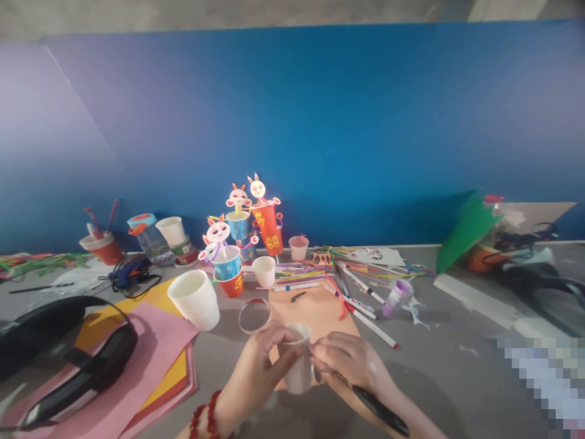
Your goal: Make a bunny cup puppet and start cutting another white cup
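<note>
My left hand (269, 353), with a red bead bracelet at its wrist, grips a white paper cup (299, 372) by the rim, thumb outside. My right hand (350, 360) is closed at the cup's right side, around a slim black-handled tool (381, 410); its working end is hidden by the fingers and cup. Under the cup lies an orange paper sheet (315, 305). A roll of tape (254, 316) sits just beyond my left hand, and a stack of white cups (194, 300) leans to its left.
Paper-cup figures with rabbit-eared heads (222, 262) stand at the back. Markers (372, 326) and a purple glitter jar (397, 299) lie to the right. Black headphones (91, 353) rest on coloured paper (159, 341) at left. A green sheet (461, 235) stands near the blue partition (347, 122).
</note>
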Motion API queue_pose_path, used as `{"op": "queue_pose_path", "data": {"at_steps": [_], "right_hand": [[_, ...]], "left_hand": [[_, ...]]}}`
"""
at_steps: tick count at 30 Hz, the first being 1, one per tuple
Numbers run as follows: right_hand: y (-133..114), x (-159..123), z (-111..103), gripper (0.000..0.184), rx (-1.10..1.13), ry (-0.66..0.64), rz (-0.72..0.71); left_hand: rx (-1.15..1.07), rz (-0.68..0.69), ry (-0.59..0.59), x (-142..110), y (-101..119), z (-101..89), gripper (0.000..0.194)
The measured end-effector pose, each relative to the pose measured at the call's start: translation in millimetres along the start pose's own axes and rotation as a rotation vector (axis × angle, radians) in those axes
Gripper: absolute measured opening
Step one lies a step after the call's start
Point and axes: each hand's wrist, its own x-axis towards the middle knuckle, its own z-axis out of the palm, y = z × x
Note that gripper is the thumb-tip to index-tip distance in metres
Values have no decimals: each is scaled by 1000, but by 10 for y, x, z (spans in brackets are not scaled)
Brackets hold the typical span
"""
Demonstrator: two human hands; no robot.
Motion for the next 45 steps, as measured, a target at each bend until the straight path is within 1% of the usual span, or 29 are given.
{"op": "queue_pose_path", "data": {"at_steps": [3,5,9,13,15,17,21,24,26,27,29,32,34,36,37,38,40,43,45], "right_hand": [[69,-2,32,33,-132,65,-107],[78,6,46,41,-179,92,-145],[30,17,47,45,-147,102,-101],[-2,-14,53,43,-125,47,-59],[4,-37,63,39,-139,-6,-63],[22,-55,77,36,-169,-44,-80],[72,-63,89,36,-184,-46,-80],[79,-48,66,37,-103,-47,-79],[44,-36,37,34,-30,-49,-50],[14,-33,24,31,19,-39,-10],[-58,-32,14,29,147,-17,133],[-145,-53,66,34,366,28,379],[-165,-75,133,37,503,73,508],[-160,-92,189,37,612,129,598],[-154,-98,204,37,636,151,621],[-148,-100,207,36,625,162,621],[-141,-101,185,33,507,162,547],[-150,-97,127,26,284,147,368],[-165,-88,100,22,231,149,304]], "left_hand": [[-71,-132,-64,14,-4,-26,22],[-135,-213,-122,22,-41,-41,22],[-330,-326,-224,19,-165,-59,30],[-495,-402,-277,8,-220,-59,35],[-523,-423,-296,7,-219,-51,36],[-502,-423,-297,6,-222,-38,36],[-390,-358,-239,2,-243,-24,34],[-295,-294,-216,-6,-211,-43,29],[-175,-202,-174,-16,-162,-51,23],[-119,-133,-137,-22,-137,-45,20],[-55,41,-44,-36,-102,-10,18],[-20,293,115,-59,-101,77,15],[55,395,166,-73,-114,119,15],[169,446,168,-84,-114,131,19],[219,458,162,-89,-108,127,22],[255,458,154,-93,-100,120,24],[265,439,134,-100,-84,110,24],[166,371,136,-101,-85,130,17],[85,335,162,-96,-101,162,15]]}}
